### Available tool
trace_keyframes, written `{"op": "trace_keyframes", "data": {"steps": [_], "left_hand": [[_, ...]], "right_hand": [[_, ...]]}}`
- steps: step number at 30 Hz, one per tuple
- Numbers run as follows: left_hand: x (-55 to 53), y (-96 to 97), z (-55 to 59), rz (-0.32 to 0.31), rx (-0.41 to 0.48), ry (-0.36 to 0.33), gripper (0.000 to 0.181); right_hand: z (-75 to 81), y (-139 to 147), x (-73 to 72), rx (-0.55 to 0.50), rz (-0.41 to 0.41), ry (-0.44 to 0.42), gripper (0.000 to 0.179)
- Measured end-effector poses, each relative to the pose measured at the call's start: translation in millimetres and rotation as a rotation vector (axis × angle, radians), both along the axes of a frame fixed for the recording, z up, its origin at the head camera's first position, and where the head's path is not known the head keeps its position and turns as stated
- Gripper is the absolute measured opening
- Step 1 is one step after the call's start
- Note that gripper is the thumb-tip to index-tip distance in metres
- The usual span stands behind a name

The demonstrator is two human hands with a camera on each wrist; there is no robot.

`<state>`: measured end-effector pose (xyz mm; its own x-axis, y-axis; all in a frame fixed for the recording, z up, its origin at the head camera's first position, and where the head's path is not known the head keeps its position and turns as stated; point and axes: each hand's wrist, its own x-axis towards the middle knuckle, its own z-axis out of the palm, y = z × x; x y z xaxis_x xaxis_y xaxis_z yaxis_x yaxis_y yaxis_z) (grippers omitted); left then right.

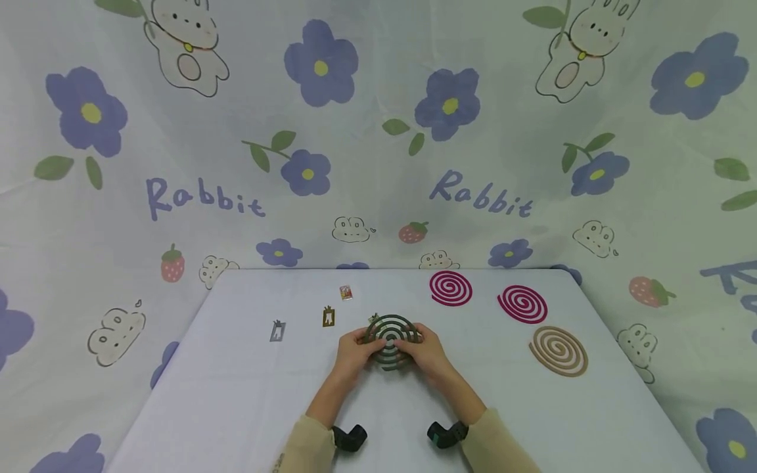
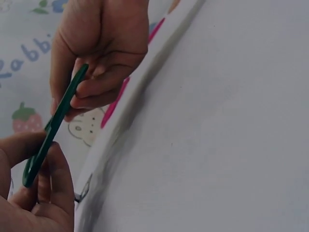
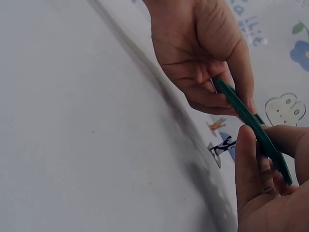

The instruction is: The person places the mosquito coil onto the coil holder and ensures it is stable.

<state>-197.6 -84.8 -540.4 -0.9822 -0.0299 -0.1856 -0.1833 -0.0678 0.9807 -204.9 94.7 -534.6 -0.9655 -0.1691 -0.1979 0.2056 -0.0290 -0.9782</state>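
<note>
A dark green mosquito coil (image 2: 59, 116) is held tilted up over the table, in front of me in the head view. My left hand (image 1: 351, 353) pinches its left side, thumb on the near face and fingers behind. The right hand (image 1: 430, 353) grips the opposite side the same way. Both wrist views show the coil nearly edge-on between the two hands. Just past its upper left edge, a small stand (image 1: 374, 318) peeks out, partly hidden by the coil.
Two magenta coils (image 1: 451, 288) and a tan coil (image 1: 558, 351) lie on the right side of the white table (image 1: 225, 407). To the left are a silver metal stand (image 1: 277, 331), a gold one (image 1: 328, 316) and a small printed packet (image 1: 345, 293). A patterned cloth hangs behind.
</note>
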Motion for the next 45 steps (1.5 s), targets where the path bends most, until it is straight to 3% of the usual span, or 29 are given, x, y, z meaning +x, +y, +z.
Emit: {"op": "trace_keyframes", "data": {"steps": [8, 33, 45], "left_hand": [[-7.5, -4.3, 3.6, 0.023, 0.015, 0.005, 0.046], [-35.6, -17.7, 13.6, 0.121, -0.031, -0.009, 0.041], [-49.8, -21.1, 12.4, 0.151, -0.091, -0.032, 0.042]], "right_hand": [[5.6, -6.5, -8.8, 0.008, -0.003, -0.02, 0.056], [12.5, -33.0, -44.5, -0.017, -0.02, -0.048, 0.043], [8.2, -42.7, -61.0, 0.017, -0.069, -0.08, 0.049]]}}
